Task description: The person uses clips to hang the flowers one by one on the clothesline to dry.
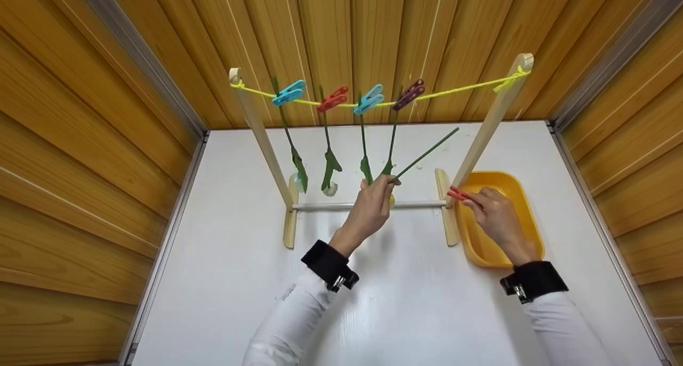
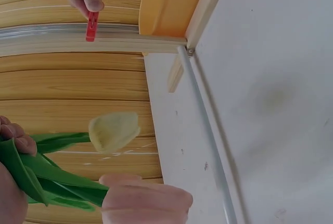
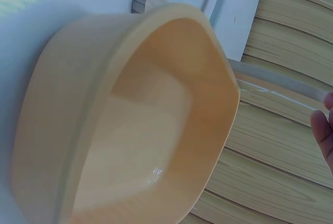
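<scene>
My left hand (image 1: 371, 200) grips a flower by its green stem (image 1: 429, 151), which slants up to the right past the fingers. In the left wrist view, green leaves (image 2: 67, 182) run from that hand towards a pale yellow tulip (image 2: 114, 133) and a pinkish bloom (image 2: 145, 200); which bloom is on the held stem I cannot tell. Between thumb and fingers my right hand (image 1: 496, 214) pinches a red clothespin (image 1: 458, 193), above the yellow basin. Several flowers hang upside down from a yellow string (image 1: 453, 92), pinned by blue (image 1: 288, 93), red (image 1: 332, 98), light blue (image 1: 368, 100) and purple (image 1: 408, 95) clothespins.
The string is tied between two wooden posts (image 1: 488, 126), joined low down by a white rod (image 1: 325, 206). At the right post stands the yellow basin (image 1: 469, 254). Wood-patterned walls (image 1: 80, 142) enclose the white table (image 1: 213, 302) on the sides and back.
</scene>
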{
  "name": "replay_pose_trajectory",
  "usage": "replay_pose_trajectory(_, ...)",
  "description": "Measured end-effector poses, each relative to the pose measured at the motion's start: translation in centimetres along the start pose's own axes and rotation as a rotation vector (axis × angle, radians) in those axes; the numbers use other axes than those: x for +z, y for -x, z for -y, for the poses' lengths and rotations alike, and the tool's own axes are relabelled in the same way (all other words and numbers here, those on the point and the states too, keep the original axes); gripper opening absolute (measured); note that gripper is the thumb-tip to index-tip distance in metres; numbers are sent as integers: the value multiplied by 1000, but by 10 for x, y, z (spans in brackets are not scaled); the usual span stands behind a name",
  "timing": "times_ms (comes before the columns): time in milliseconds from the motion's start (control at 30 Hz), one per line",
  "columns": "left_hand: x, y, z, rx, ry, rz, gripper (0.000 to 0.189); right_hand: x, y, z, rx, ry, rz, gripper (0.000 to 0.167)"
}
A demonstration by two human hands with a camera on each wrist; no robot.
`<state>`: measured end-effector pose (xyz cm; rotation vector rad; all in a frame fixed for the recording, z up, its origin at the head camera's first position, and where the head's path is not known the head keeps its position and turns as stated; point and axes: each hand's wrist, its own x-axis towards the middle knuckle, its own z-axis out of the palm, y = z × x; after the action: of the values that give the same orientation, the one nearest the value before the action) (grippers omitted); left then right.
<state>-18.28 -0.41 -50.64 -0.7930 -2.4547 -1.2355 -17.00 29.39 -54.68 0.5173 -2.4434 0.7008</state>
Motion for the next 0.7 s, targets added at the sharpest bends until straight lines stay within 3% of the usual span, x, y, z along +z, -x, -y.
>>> replay_pose_trajectory(167, -3, -11, -12, 1, 4, -19, 24, 3, 0, 3, -12, 8, -21, 26)
replay_pose_trajectory(400, -3, -27, -26, 22, -26, -105, 24, 5, 2, 6, 1, -9, -4, 25)
replay_pose_trajectory(700, -5, -40, -38, 24, -9, -127, 26, 5, 4, 9, 48, -18, 34, 24)
